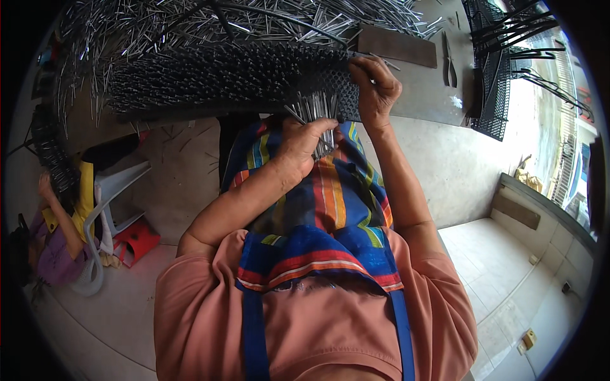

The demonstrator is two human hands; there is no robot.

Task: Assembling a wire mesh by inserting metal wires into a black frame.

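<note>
Near the table's close edge, the person's left hand (297,145) is grasping a bunch of thin metal rods (316,106), with the thumb laid across them; the rods stand roughly upright, above the lap; to its right, the right hand (379,95) is at the right end of a black holed frame (348,95), with its fingers bent; whether they grip a rod, I cannot tell.

The frame lies along the near side of the table (419,86); many dark rods stand close together in it, while bare holes show at its right end; on the far side spreads a messy heap of loose rods (254,28); to the right of the heap are a brown board (397,46) and, beside it, pliers (449,62).

Farther right are black mesh racks (492,95); a striped apron (327,190) covers the lap; at far left sits a co-worker (60,244), near a red bag (141,244).
</note>
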